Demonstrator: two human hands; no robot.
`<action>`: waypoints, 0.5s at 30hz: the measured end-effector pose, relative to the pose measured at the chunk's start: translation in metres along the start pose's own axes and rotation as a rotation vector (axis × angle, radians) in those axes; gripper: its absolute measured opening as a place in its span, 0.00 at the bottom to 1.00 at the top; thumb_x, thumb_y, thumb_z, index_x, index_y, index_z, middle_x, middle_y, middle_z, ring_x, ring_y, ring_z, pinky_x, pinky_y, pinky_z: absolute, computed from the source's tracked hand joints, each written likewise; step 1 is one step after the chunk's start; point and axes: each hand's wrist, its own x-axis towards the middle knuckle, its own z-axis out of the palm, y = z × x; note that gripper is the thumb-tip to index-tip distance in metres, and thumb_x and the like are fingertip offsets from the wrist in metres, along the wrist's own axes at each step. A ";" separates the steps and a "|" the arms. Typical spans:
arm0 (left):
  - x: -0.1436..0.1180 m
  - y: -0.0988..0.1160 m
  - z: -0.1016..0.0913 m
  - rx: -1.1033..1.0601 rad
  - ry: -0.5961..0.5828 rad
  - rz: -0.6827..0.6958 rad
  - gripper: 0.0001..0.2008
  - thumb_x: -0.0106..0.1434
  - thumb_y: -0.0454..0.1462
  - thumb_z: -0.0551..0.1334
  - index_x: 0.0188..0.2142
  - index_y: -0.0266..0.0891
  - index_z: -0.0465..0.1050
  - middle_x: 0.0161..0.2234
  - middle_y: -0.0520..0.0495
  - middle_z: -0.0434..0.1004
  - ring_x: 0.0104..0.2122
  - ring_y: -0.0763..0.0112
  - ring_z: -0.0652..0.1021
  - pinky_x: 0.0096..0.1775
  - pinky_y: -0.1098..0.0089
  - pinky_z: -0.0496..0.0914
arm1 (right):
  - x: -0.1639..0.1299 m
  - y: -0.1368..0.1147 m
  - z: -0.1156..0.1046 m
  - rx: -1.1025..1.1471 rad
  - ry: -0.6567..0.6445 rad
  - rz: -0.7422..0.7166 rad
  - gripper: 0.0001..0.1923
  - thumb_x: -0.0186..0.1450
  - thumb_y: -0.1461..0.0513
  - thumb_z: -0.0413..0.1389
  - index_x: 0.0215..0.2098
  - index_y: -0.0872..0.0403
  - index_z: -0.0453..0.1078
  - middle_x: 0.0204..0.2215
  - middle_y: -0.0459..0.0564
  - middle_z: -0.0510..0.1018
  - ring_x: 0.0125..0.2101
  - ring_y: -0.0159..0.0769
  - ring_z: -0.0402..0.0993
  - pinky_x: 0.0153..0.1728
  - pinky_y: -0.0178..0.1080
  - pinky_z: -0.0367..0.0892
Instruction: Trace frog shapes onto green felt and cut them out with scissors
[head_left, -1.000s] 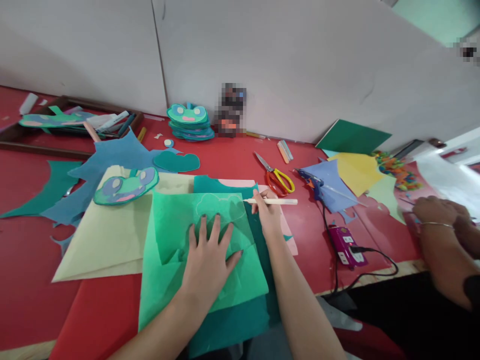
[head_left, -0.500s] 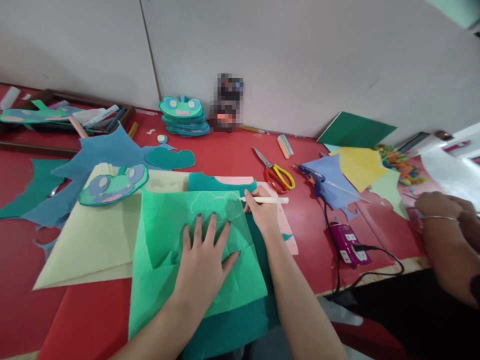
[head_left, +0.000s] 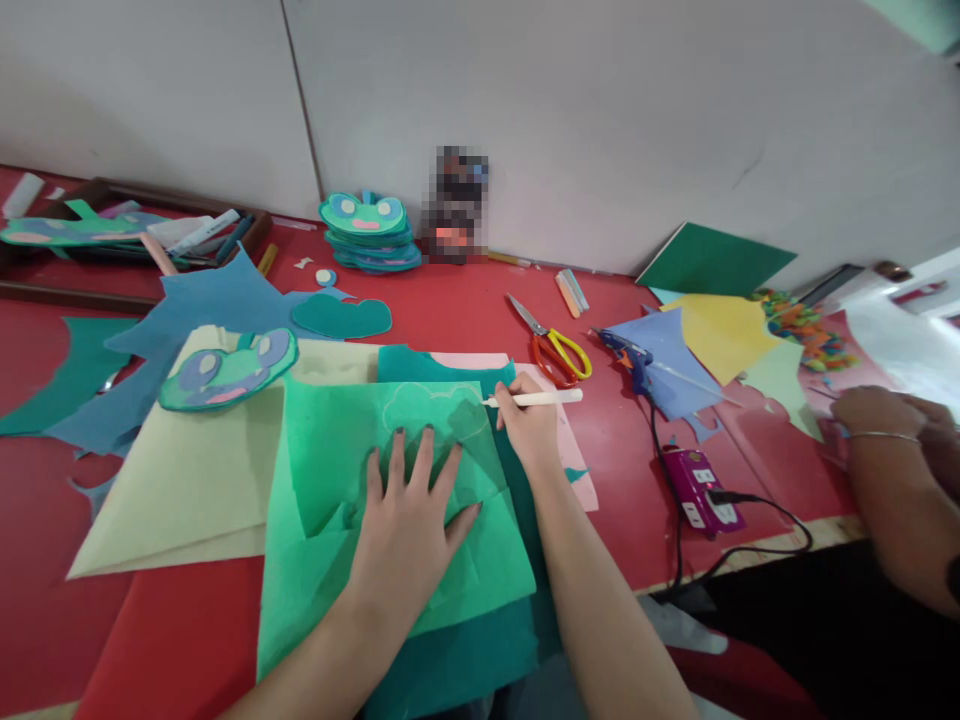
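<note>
My left hand (head_left: 409,515) lies flat, fingers spread, on a light green sheet (head_left: 330,480) that covers a teal sheet (head_left: 457,650). A pale outline of a rounded shape (head_left: 435,405) is drawn near the green sheet's far edge. My right hand (head_left: 529,425) grips a cream-coloured pen (head_left: 536,398), held almost level, its tip touching the outline's right side.
A pale yellow sheet (head_left: 187,480) with a frog cut-out (head_left: 225,368) lies to the left on the red table (head_left: 457,310). Scissors (head_left: 551,345), a blue glue gun (head_left: 630,360), a purple power strip (head_left: 701,490) and coloured sheets lie to the right. Another person's hands (head_left: 889,415) work at far right.
The view shifted slightly since a second ago. My right hand with the pen has crept a little along the outline; my left hand stays pressed on the green sheet.
</note>
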 end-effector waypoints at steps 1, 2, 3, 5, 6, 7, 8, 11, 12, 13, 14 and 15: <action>0.000 0.000 0.000 0.004 -0.003 0.002 0.25 0.63 0.46 0.50 0.58 0.43 0.61 0.60 0.39 0.59 0.59 0.41 0.57 0.53 0.41 0.54 | 0.000 0.000 0.000 -0.002 0.009 0.006 0.14 0.62 0.59 0.50 0.20 0.50 0.55 0.10 0.37 0.62 0.15 0.30 0.62 0.25 0.34 0.60; 0.000 0.000 0.000 0.006 -0.006 0.005 0.25 0.63 0.46 0.50 0.58 0.43 0.60 0.60 0.39 0.59 0.59 0.41 0.57 0.53 0.41 0.54 | 0.000 -0.001 0.000 0.001 0.014 0.008 0.14 0.62 0.58 0.50 0.20 0.50 0.56 0.10 0.37 0.62 0.15 0.30 0.62 0.25 0.34 0.60; 0.000 0.000 0.000 0.007 -0.008 0.005 0.25 0.63 0.47 0.50 0.58 0.43 0.61 0.60 0.39 0.59 0.59 0.40 0.57 0.53 0.41 0.54 | 0.000 -0.001 0.000 0.008 0.011 0.005 0.14 0.63 0.58 0.50 0.20 0.50 0.56 0.11 0.38 0.63 0.15 0.30 0.63 0.25 0.34 0.60; 0.000 0.000 0.001 0.003 -0.008 0.003 0.25 0.63 0.47 0.50 0.58 0.43 0.61 0.60 0.39 0.59 0.59 0.40 0.57 0.54 0.41 0.54 | 0.000 -0.002 -0.001 0.026 -0.009 -0.012 0.14 0.63 0.57 0.50 0.20 0.50 0.57 0.12 0.38 0.65 0.17 0.31 0.64 0.25 0.34 0.60; 0.000 0.000 0.001 0.000 -0.007 0.002 0.25 0.63 0.47 0.50 0.58 0.43 0.61 0.60 0.39 0.59 0.59 0.41 0.57 0.54 0.41 0.54 | 0.000 -0.002 -0.001 0.027 -0.018 -0.015 0.14 0.63 0.57 0.50 0.20 0.50 0.57 0.12 0.38 0.65 0.17 0.31 0.64 0.25 0.34 0.60; 0.001 0.000 0.002 -0.002 -0.005 0.002 0.25 0.63 0.47 0.50 0.58 0.43 0.61 0.60 0.39 0.59 0.59 0.41 0.57 0.54 0.40 0.53 | 0.000 -0.002 -0.001 0.023 -0.020 -0.010 0.14 0.62 0.58 0.50 0.20 0.50 0.56 0.11 0.38 0.65 0.16 0.31 0.64 0.25 0.34 0.60; 0.001 0.000 0.002 -0.004 -0.004 0.002 0.25 0.63 0.47 0.50 0.58 0.43 0.61 0.60 0.39 0.59 0.59 0.41 0.57 0.54 0.40 0.53 | 0.000 -0.002 0.000 0.014 -0.016 0.000 0.14 0.62 0.58 0.50 0.20 0.50 0.55 0.10 0.37 0.63 0.15 0.31 0.63 0.24 0.34 0.59; 0.001 -0.001 0.002 -0.003 -0.002 0.005 0.25 0.63 0.47 0.51 0.58 0.44 0.61 0.60 0.40 0.58 0.59 0.41 0.57 0.54 0.40 0.54 | 0.000 0.000 0.000 0.003 0.016 0.021 0.14 0.62 0.59 0.50 0.20 0.50 0.55 0.09 0.36 0.61 0.14 0.30 0.61 0.23 0.34 0.59; 0.001 -0.001 0.002 -0.001 -0.003 0.005 0.25 0.63 0.47 0.51 0.58 0.44 0.61 0.60 0.39 0.58 0.59 0.40 0.57 0.53 0.40 0.54 | 0.001 0.000 0.001 0.011 0.017 0.013 0.14 0.62 0.59 0.50 0.20 0.50 0.55 0.09 0.37 0.62 0.14 0.30 0.62 0.24 0.34 0.59; 0.001 -0.001 0.002 0.001 -0.006 0.005 0.25 0.63 0.47 0.51 0.58 0.44 0.61 0.60 0.39 0.58 0.59 0.40 0.57 0.53 0.40 0.54 | 0.001 0.000 0.001 0.022 0.013 0.000 0.14 0.63 0.58 0.50 0.20 0.50 0.55 0.10 0.37 0.63 0.15 0.30 0.62 0.24 0.33 0.59; 0.001 -0.001 0.002 0.003 -0.009 0.005 0.25 0.63 0.47 0.50 0.58 0.43 0.61 0.60 0.39 0.58 0.59 0.40 0.57 0.53 0.40 0.54 | 0.001 0.000 0.001 0.031 0.009 -0.012 0.14 0.63 0.58 0.50 0.20 0.50 0.56 0.11 0.38 0.64 0.15 0.30 0.62 0.24 0.33 0.59; 0.001 -0.001 0.002 0.005 -0.011 0.005 0.25 0.63 0.47 0.50 0.58 0.43 0.61 0.60 0.39 0.58 0.59 0.40 0.57 0.53 0.40 0.54 | 0.001 0.000 0.001 0.038 0.005 -0.021 0.14 0.63 0.57 0.50 0.20 0.50 0.56 0.11 0.38 0.64 0.15 0.30 0.63 0.24 0.33 0.59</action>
